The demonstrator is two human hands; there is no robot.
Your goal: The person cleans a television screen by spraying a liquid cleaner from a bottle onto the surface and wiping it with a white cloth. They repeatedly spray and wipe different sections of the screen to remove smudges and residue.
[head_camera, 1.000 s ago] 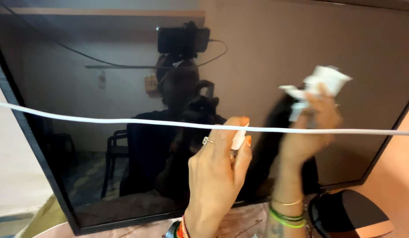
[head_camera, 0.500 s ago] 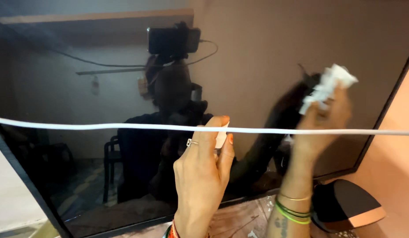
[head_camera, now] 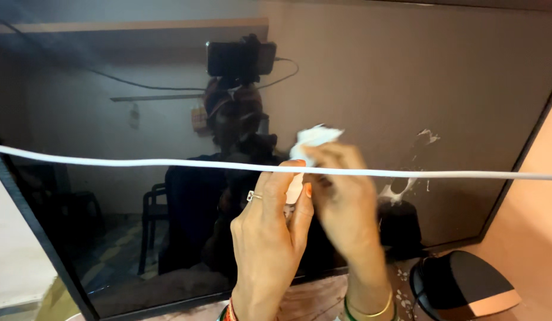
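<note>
Peach-orange wall [head_camera: 540, 196] along the right edge of the frame; pale wall [head_camera: 14, 261] at lower left. Patterned surface [head_camera: 311, 300] at bottom centre. Black rounded object with an orange-tan band [head_camera: 466, 288] at lower right. Lighting warm and dim.

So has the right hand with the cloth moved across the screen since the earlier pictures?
Yes. The right hand with the cloth has moved left, away from the screen's right edge toward its middle, beside the left hand.
</note>
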